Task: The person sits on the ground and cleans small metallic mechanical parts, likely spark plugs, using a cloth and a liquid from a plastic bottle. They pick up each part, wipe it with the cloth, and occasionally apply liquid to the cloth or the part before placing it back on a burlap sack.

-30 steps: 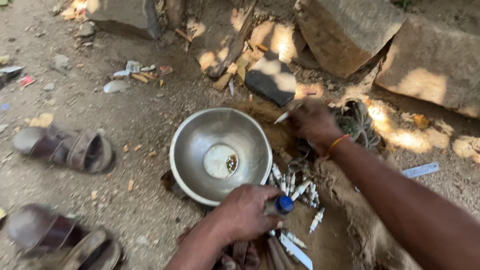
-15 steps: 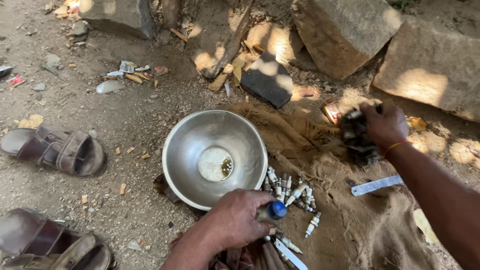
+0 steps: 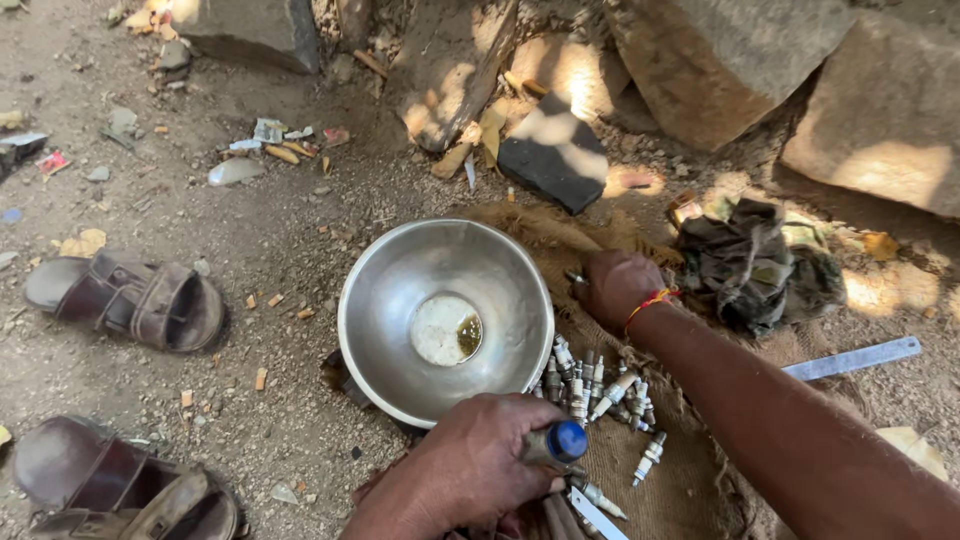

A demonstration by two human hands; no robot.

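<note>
Your left hand (image 3: pixel 470 465) has stayed put just below the bowl (image 3: pixel 445 320), fingers wrapped round a blue-capped tool (image 3: pixel 556 442) with the cap pointing right. Your right hand (image 3: pixel 615 288) has come back from the dark rag (image 3: pixel 755 262), now lying loose well right of the bowl, and rests curled at the bowl's right rim, fingertips pinching a small metal piece (image 3: pixel 577 279). Spark plugs (image 3: pixel 600 385) lie on sacking just right of the bowl.
</note>
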